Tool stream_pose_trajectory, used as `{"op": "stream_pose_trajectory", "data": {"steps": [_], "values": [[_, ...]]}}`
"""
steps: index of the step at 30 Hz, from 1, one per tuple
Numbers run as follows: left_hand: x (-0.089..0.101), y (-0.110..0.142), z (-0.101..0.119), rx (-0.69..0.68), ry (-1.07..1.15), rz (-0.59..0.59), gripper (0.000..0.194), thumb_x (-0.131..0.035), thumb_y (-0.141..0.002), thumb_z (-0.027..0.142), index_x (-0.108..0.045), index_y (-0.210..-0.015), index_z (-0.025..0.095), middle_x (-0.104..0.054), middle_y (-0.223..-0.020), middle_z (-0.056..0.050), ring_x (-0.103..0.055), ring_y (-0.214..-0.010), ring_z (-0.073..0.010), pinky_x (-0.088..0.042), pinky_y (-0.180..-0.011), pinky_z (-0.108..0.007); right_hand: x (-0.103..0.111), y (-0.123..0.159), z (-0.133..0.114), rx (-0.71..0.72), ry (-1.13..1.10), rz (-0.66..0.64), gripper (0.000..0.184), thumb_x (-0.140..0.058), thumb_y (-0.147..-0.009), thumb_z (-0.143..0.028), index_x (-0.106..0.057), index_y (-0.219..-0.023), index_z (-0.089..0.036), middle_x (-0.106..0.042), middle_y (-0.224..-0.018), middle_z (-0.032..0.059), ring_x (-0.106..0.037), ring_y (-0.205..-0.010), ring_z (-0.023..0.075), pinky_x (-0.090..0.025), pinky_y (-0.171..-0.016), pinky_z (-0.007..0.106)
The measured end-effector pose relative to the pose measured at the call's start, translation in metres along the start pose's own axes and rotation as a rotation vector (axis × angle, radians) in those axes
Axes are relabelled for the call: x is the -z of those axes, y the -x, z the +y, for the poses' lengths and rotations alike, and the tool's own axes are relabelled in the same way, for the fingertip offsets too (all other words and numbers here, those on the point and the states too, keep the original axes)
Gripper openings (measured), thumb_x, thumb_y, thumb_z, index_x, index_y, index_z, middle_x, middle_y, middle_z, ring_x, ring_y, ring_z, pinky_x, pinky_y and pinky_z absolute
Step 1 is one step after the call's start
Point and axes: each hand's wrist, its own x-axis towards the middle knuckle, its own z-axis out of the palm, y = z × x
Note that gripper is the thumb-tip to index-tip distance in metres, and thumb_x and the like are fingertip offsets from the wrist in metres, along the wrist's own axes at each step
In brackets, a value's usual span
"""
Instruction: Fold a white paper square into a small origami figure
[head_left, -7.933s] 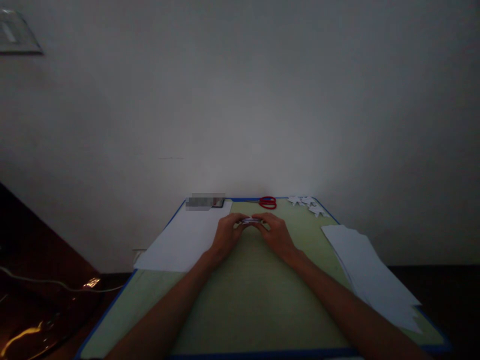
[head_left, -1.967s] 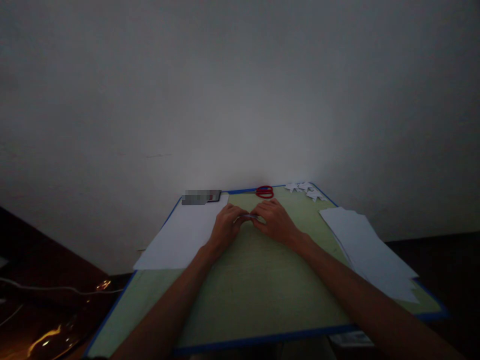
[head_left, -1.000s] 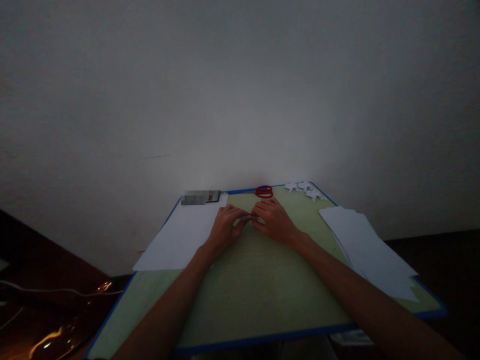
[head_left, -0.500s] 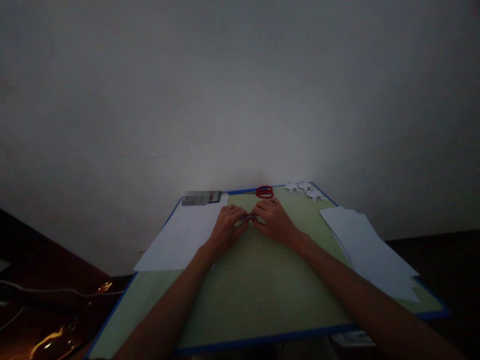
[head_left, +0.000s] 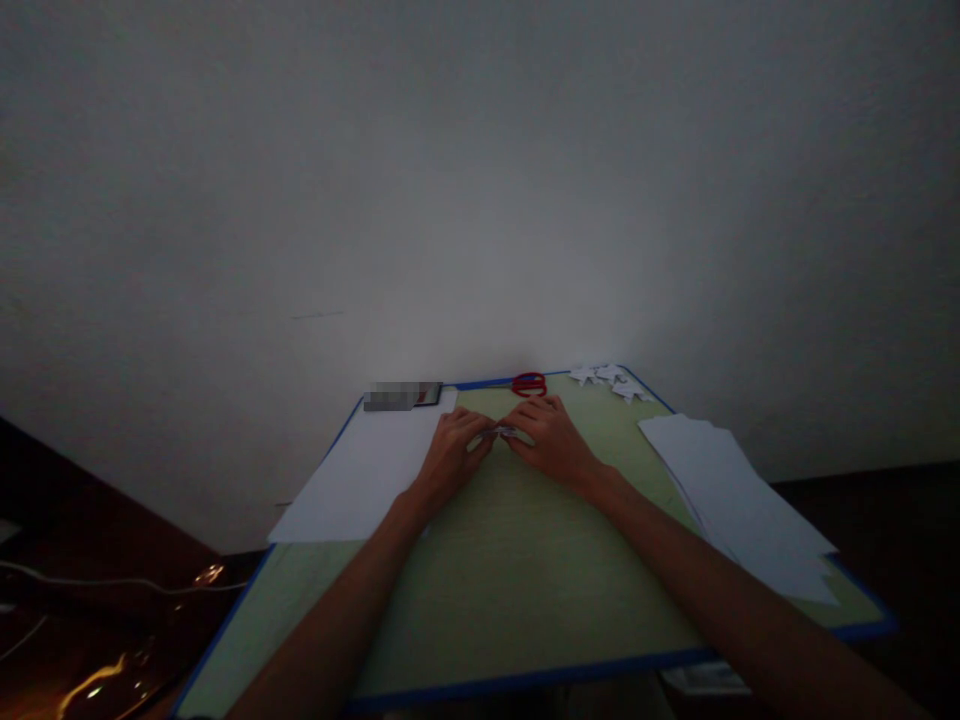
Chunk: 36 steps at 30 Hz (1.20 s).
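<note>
My left hand (head_left: 456, 443) and my right hand (head_left: 544, 437) meet over the middle of the green table. A small folded piece of white paper (head_left: 504, 431) is pinched between the fingertips of both; most of it is hidden by the fingers, so its shape cannot be made out. Just beyond my hands lie scissors with red handles (head_left: 529, 384), near the far edge. Several folded white paper pieces with points (head_left: 630, 389) rest in the far right corner.
White sheets (head_left: 352, 480) cover the left part of the blue-edged green table (head_left: 525, 600). Another fanned stack of white sheets (head_left: 739, 500) lies along the right edge. A dark flat object, partly blurred out (head_left: 429, 394), sits at the far left. A wall (head_left: 480, 200) rises behind.
The fingers have shifted slightly on the folded paper, and a little more of it shows beside the right fingertips. Everything else stays in place.
</note>
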Motion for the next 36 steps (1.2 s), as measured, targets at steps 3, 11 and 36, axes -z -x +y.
{"op": "stream_pose_trajectory", "data": {"steps": [3,11,36], "values": [[-0.003,0.001,-0.002,0.037,0.003,0.026,0.012,-0.068,-0.093,0.018,-0.072,-0.104,0.021,-0.077,-0.096,-0.006,-0.064,-0.095,-0.0243,-0.047,-0.084,-0.039,0.0,0.0,0.0,-0.009,0.006,0.004,0.011,-0.07,-0.094,-0.02,-0.073,-0.105,-0.02,-0.075,-0.1,0.0062,-0.061,-0.104,0.026,-0.035,-0.093,0.042],[-0.006,0.004,-0.006,0.09,-0.016,0.064,0.015,-0.073,-0.09,0.023,-0.072,-0.105,0.021,-0.076,-0.096,-0.007,-0.066,-0.093,-0.0236,-0.051,-0.082,-0.038,-0.004,0.002,0.003,-0.028,0.013,0.03,0.015,-0.069,-0.096,-0.023,-0.074,-0.11,-0.023,-0.075,-0.106,0.0069,-0.06,-0.106,0.0261,-0.035,-0.092,0.042],[-0.001,0.003,-0.008,0.14,-0.066,0.111,0.011,-0.075,-0.086,0.011,-0.071,-0.09,0.021,-0.074,-0.083,-0.003,-0.066,-0.082,-0.0213,-0.049,-0.075,-0.034,-0.006,0.001,0.009,-0.147,-0.046,0.048,0.014,-0.075,-0.092,-0.02,-0.079,-0.105,-0.024,-0.077,-0.098,0.0056,-0.065,-0.105,0.0261,-0.036,-0.086,0.039]]}}
